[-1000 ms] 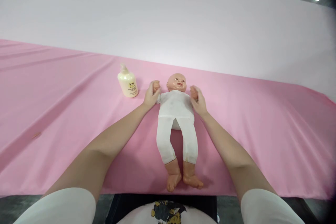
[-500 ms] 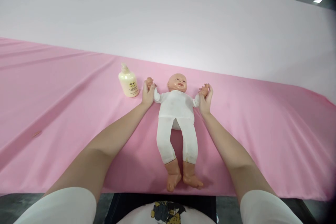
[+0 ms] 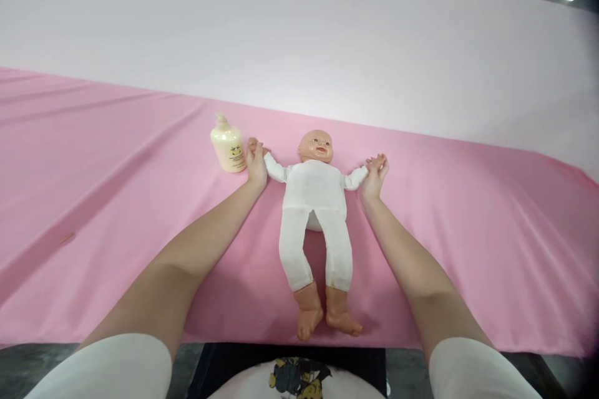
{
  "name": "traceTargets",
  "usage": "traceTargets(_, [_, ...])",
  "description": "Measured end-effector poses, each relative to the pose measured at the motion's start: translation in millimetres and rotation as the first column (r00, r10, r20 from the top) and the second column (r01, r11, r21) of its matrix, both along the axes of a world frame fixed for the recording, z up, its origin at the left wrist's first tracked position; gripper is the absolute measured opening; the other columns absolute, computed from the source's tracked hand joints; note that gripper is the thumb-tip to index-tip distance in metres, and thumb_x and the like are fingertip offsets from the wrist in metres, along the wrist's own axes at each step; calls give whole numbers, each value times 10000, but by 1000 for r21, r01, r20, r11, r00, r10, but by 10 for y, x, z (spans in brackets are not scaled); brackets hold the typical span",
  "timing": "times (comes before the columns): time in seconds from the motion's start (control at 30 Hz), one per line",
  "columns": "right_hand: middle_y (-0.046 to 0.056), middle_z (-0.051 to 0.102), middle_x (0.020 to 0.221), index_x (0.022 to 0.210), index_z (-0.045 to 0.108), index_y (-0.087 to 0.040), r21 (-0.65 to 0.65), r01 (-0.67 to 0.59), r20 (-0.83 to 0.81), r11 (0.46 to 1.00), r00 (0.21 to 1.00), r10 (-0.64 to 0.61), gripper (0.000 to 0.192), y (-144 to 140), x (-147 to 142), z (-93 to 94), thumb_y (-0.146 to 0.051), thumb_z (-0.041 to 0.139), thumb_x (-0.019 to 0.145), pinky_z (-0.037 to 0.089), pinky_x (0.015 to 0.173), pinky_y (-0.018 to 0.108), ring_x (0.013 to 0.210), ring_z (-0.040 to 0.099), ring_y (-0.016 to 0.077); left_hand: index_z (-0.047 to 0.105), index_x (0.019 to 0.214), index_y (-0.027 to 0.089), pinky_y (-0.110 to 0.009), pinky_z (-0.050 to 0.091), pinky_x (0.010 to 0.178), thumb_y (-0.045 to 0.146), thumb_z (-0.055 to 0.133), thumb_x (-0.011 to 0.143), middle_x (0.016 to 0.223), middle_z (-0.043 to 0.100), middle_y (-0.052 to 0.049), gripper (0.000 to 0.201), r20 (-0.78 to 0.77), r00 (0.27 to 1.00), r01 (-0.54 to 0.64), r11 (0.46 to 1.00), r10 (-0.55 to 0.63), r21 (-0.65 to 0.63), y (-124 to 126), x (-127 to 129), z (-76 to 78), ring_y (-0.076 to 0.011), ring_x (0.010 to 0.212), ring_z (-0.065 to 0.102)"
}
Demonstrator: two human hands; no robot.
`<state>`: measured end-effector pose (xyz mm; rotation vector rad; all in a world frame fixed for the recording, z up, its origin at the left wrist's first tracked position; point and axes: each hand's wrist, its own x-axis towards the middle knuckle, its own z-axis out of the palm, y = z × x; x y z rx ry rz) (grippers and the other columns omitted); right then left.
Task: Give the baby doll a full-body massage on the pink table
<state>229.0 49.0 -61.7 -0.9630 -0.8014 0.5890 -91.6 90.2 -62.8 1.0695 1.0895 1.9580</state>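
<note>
A baby doll [image 3: 316,190] with a white cloth body lies on its back, its head toward the far side and its bare feet toward me. My left hand [image 3: 257,164] is closed around the doll's hand on the left side. On the other side my right hand [image 3: 375,177] holds the doll's other hand, its fingers wrapped partly behind it. Both doll arms stretch out sideways from the body. Just left of my left hand stands a pale yellow pump bottle [image 3: 228,144], upright and very close to it.
A pink cloth [image 3: 468,230] with folds covers the table. Behind it rises a white panel [image 3: 281,31]. A small brownish mark or object [image 3: 66,239] shows on the cloth at the left. The table's front edge runs just beyond the doll's feet, near my body.
My hands have moved apart, the left one leftward and the right one rightward, drawing the doll's arms further out. The doll's body and the bottle have stayed in place.
</note>
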Motion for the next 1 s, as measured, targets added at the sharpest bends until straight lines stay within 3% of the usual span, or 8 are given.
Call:
traceTargets(0.17, [97, 461, 1499, 1490, 351, -288, 62, -240, 609, 969, 778, 154, 591, -206, -187, 76, -370, 517, 929, 435, 1136, 488, 1332, 523, 234, 533, 1049, 221, -368, 522, 865, 602, 569, 892, 1026, 645, -68, 414, -431, 896, 166, 980, -106, 105, -236, 147, 41, -191, 894, 638])
traceTargets(0.27, [111, 619, 1328, 1449, 479, -257, -72, -315, 867, 946, 449, 215, 543, -296, -266, 109, -344, 539, 916, 437, 1111, 536, 1241, 574, 287, 580, 1178, 196, -415, 507, 929, 509, 574, 897, 1089, 679, -97, 420, -820, 551, 304, 952, -156, 23, -398, 224, 111, -255, 1008, 644])
traceTargets(0.37, [124, 661, 1254, 1440, 502, -238, -93, -277, 916, 956, 353, 191, 530, -335, -290, 128, -338, 524, 920, 460, 1070, 555, 1161, 606, 304, 614, 1200, 172, -439, 496, 950, 454, 580, 880, 1116, 692, -121, 428, -938, 326, 352, 936, -116, 6, -499, 258, 175, -295, 1055, 641])
traceTargets(0.43, [126, 615, 1351, 1456, 472, -235, -65, -288, 873, 955, 447, 194, 546, -336, -281, 125, -368, 526, 930, 425, 1123, 546, 1249, 573, 298, 605, 1215, 176, -419, 505, 939, 425, 568, 889, 1138, 692, -114, 412, -918, 379, 333, 943, -121, 14, -514, 251, 183, -281, 1053, 647])
traceTargets(0.6, [97, 420, 1540, 1481, 341, -286, 74, -245, 493, 967, 852, 178, 611, -267, -224, 107, -398, 556, 921, 399, 1175, 462, 1342, 524, 213, 555, 1128, 205, -379, 523, 897, 512, 529, 935, 1032, 670, -80, 364, -527, 845, 179, 975, -86, 128, -353, 174, 96, -217, 946, 657])
traceTargets(0.67, [93, 436, 1497, 1431, 342, -296, 86, -141, 302, 986, 947, 109, 593, -201, -173, 97, -376, 575, 893, 455, 1122, 439, 1246, 579, 178, 544, 1058, 220, -359, 527, 871, 580, 546, 917, 978, 642, -62, 386, -299, 952, 110, 983, -61, 149, -242, 131, 63, -193, 891, 650])
traceTargets(0.87, [6, 544, 1095, 1144, 381, -274, -98, 73, -236, 992, 967, -95, 317, 73, 77, -47, -378, 524, 880, 583, 770, 281, 814, 621, 90, 506, 1075, 233, -322, 499, 968, 519, 634, 872, 1042, 609, -57, 374, 19, 992, -122, 992, 122, 18, 4, -5, -8, -176, 1036, 627])
traceTargets(1.0, [-36, 524, 948, 1038, 373, -267, -148, 48, -307, 988, 947, -92, 243, 123, 117, -89, -393, 516, 888, 573, 663, 257, 653, 564, 77, 503, 1109, 230, -343, 452, 1061, 447, 624, 890, 1151, 600, -83, 331, -11, 986, -165, 986, 165, -26, 40, -39, -47, -191, 1157, 585])
